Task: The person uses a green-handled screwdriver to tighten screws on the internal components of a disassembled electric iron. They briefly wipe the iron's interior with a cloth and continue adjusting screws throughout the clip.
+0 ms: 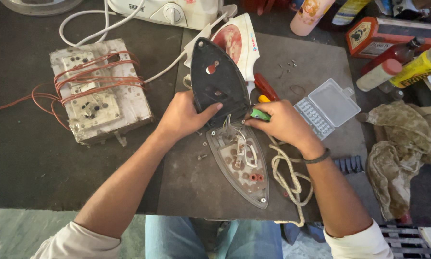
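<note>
A clothes iron lies taken apart on a grey board (196, 182). My left hand (183, 116) grips the edge of its black upper shell (218, 81), holding it tilted up. The metal soleplate (239, 163) lies flat below, with white wires and inner parts exposed. My right hand (283, 123) holds a green-handled tool (259, 114), its tip at the wires where shell and soleplate meet. The iron's braided cord (285, 180) loops beside my right wrist.
A white switch box (98, 91) wound with red wire sits at the left. A clear plastic bit case (326, 108) lies open at the right, a red-handled screwdriver (265, 86) near it. Bottles, a carton and a crumpled rag (400, 153) crowd the right side. Loose screws dot the board.
</note>
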